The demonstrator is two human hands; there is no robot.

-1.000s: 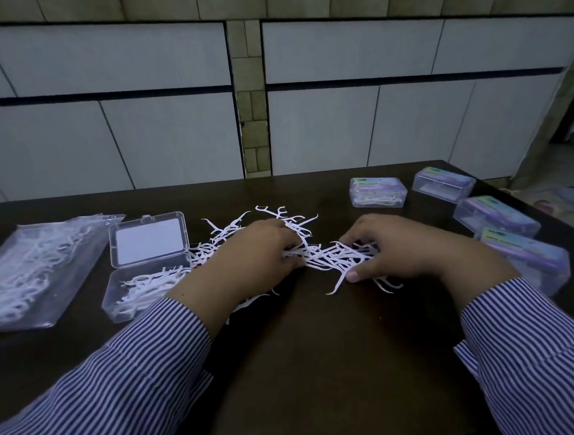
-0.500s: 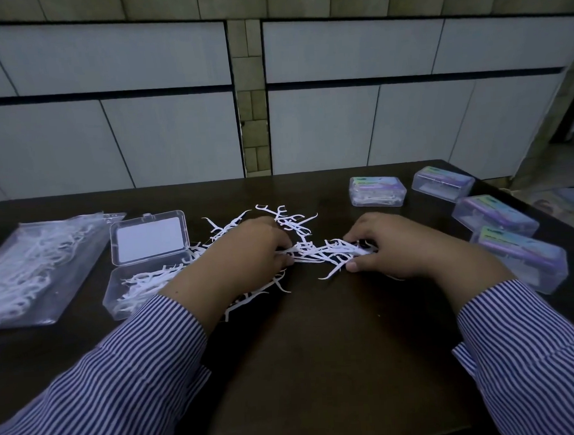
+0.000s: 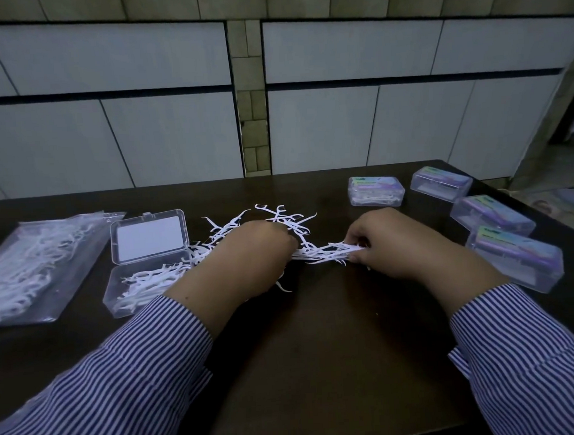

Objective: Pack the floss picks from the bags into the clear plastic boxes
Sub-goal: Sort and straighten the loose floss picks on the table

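**Picks drawn into a tight bundle**

Both hands have closed inward since the earlier frame. Right hand (image 3: 393, 245) pinches a bundle of floss picks (image 3: 320, 251) at its grip; left hand (image 3: 254, 252) curls round the other end. Left of the grip: open clear box (image 3: 140, 291), bag (image 3: 32, 267). Right: closed boxes (image 3: 514, 258) on the worktop (image 3: 320, 365).

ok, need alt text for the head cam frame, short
Two hands in striped sleeves, the left hand and right hand, hold a bundle of white floss picks between them over a dark table. An open clear box partly filled with picks and a bag of picks sit left; four closed boxes sit right.
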